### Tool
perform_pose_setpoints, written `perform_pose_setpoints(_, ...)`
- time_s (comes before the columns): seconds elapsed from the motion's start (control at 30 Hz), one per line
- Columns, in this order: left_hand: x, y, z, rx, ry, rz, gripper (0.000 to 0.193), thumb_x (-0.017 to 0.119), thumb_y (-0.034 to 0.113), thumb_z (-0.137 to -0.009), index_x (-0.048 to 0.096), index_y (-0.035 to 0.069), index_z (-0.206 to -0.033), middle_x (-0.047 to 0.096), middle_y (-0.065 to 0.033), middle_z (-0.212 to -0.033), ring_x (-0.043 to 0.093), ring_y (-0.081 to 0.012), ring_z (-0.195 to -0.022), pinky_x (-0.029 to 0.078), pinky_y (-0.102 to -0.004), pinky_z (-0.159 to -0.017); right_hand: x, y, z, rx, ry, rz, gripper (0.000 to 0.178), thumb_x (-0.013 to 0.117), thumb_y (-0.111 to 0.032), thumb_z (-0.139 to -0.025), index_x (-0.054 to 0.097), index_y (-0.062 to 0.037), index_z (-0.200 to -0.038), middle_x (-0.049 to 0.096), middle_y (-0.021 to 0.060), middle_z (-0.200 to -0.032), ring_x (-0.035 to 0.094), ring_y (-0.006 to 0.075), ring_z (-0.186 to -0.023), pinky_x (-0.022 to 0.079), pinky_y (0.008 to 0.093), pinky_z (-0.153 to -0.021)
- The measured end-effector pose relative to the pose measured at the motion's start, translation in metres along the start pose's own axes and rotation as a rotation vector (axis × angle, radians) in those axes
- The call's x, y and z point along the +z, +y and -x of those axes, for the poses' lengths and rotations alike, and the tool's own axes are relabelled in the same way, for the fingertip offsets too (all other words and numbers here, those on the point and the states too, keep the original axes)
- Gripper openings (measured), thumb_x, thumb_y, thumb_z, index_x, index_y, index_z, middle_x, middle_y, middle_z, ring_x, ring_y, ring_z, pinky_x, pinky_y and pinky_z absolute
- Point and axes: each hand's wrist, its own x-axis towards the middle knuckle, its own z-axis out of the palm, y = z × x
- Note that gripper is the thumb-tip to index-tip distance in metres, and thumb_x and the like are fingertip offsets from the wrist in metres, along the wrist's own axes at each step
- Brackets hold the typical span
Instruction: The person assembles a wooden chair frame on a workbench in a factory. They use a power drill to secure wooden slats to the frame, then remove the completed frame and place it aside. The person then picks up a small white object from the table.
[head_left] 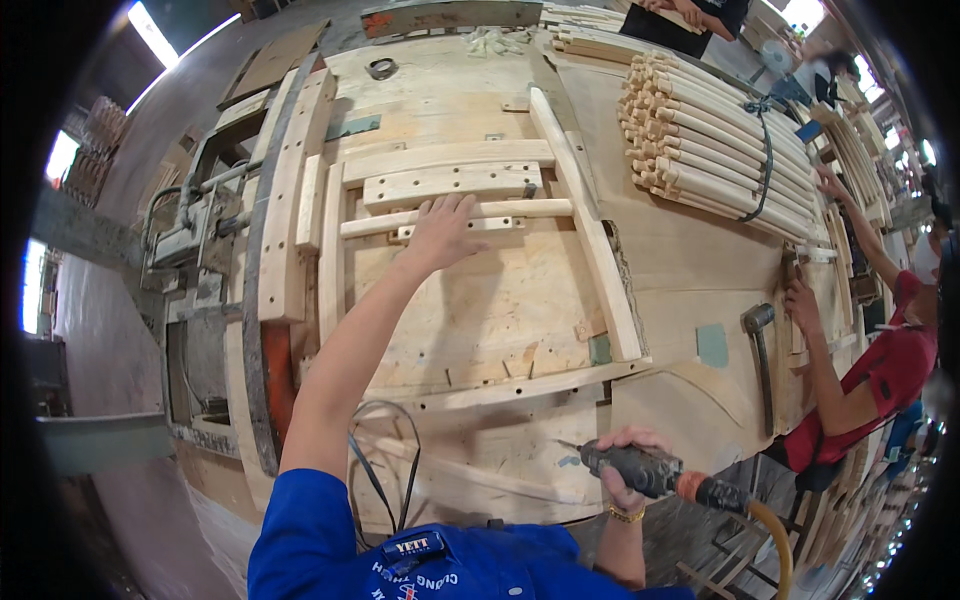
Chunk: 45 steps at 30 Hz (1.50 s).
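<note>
A: Holding what, nearest the front edge of the worktop (450, 310)?

B: Holding a black drill (645, 470) in the right hand (632, 468), with grip wrapped round the body. Aiming the bit left, trailing a yellow hose (775, 535).

A: And farther in?

B: Past a cable loop (408, 465) at the front edge and small screw-like pieces (507, 370) behind the near rail (480, 396), resting the left hand (443, 237) on a slim rail (530, 209) and drilled strip (505, 224), with grip spread. Cannot tell how firmly pressed. Set inside a wooden frame (590, 230), mid-worktop.

A: Farther still?

B: See a mallet (765, 360) near the right edge, then tied sticks (720, 140) toward the far right corner.

A: Liable to go wrong how?

B: Could skid off a hole if drilling at a slant. Could knock the strip askew if steadying too lightly. Might snag the hose or cable loop when reaching across.
</note>
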Motion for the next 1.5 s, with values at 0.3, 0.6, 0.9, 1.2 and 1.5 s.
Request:
perform_pose_setpoints(0.3, 0.022, -0.001, -0.018, -0.030, 0.033, -0.153, 0.061, 0.067, 0.053, -0.076, 0.052, 0.006, -0.112, 0.055, -0.0113, -0.103, 0.053, -0.0283, -0.098, 0.039, -0.0397, -0.085, 0.003, -0.011, -0.020, 0.050, -0.215, 0.030, 0.056, 0.082, -0.006, -0.065, 0.045, -0.0088, -0.108, 0.055, 0.0101, -0.092, 0.062, 0.0268, -0.077, 0.052, 0.0375, -0.064)
perform_pose_setpoints(0.6, 0.013, -0.030, -0.062, 0.148, 0.430, 0.181, 0.041, 0.069, 0.036, -0.080, 0.060, 0.003, -0.102, 0.059, -0.0128, -0.106, 0.054, -0.0295, -0.104, 0.040, -0.0423, -0.091, 0.015, -0.002, -0.044, 0.090, -0.580, 0.048, 0.040, 0.083, -0.016, -0.066, 0.057, -0.0056, -0.094, 0.062, 0.0101, -0.087, 0.065, 0.0250, -0.074, 0.052, 0.0334, -0.061)
perform_pose_setpoints(0.9, 0.010, -0.010, -0.155, -0.199, -0.032, -0.036, 0.073, 0.045, 0.067, -0.085, 0.059, -0.001, -0.109, 0.062, -0.0151, -0.109, 0.054, -0.0303, -0.108, 0.039, -0.0457, -0.094, 0.022, -0.004, -0.049, 0.110, -0.574, 0.185, 0.045, 0.083, -0.012, -0.066, 0.050, -0.0088, -0.097, 0.060, 0.0098, -0.084, 0.067, 0.0268, -0.073, 0.055, 0.0362, -0.062)
perform_pose_setpoints(1.2, 0.009, -0.021, -0.154, -0.124, -0.045, -0.032, 0.079, 0.050, 0.073, -0.078, 0.058, 0.000, -0.106, 0.064, -0.0175, -0.105, 0.059, -0.0312, -0.101, 0.040, -0.0467, -0.091, 0.021, 0.000, -0.039, 0.074, -0.463, 0.115, 0.040, 0.080, -0.014, -0.068, 0.054, -0.0072, -0.098, 0.061, 0.0095, -0.086, 0.067, 0.0242, -0.075, 0.054, 0.0326, -0.060)
perform_pose_setpoints(1.5, 0.002, -0.017, -0.156, -0.195, -0.044, 0.057, 0.082, 0.058, 0.073, -0.071, 0.058, -0.003, -0.102, 0.066, -0.0224, -0.093, 0.063, -0.0348, -0.092, 0.045, -0.0453, -0.084, 0.018, -0.005, -0.034, 0.029, -0.418, 0.115, 0.040, 0.080, -0.013, -0.068, 0.054, -0.0064, -0.097, 0.061, 0.0101, -0.085, 0.067, 0.0246, -0.074, 0.053, 0.0328, -0.059)
